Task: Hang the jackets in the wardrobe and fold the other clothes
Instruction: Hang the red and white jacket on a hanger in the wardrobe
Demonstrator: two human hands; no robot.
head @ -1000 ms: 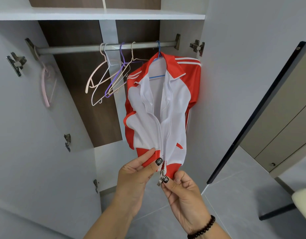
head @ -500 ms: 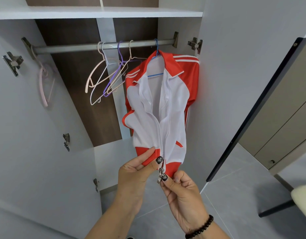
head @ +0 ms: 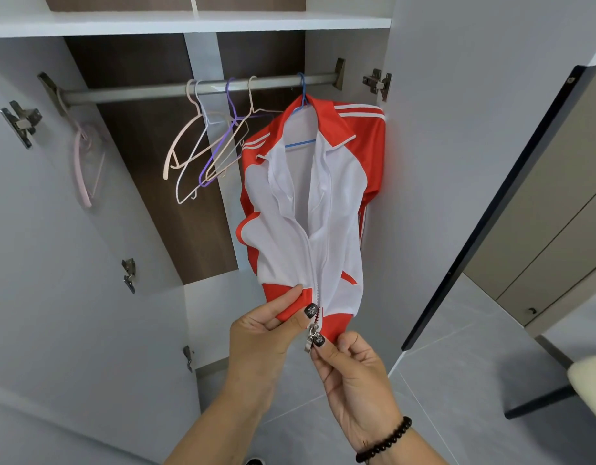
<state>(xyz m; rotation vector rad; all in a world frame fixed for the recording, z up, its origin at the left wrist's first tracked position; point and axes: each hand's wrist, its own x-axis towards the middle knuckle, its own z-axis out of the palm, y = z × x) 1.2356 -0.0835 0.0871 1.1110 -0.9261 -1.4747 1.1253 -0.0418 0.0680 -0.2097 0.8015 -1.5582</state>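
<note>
While the jacket (head: 310, 203) hangs from the rail (head: 138, 92), left hand (head: 266, 333) pinches its hem; right hand (head: 353, 374) pinches the zip pull (head: 312, 335) just below. Zip runs straight up from both hands.

The floor (head: 457, 380) had big grey tiles. A tall dark-edged door (head: 491, 209) stood open on the right. Past it was a tan wall (head: 558, 203) with thin lines. A pale seat (head: 592, 384) with a dark leg showed at the right edge. The light was soft and even.
</note>
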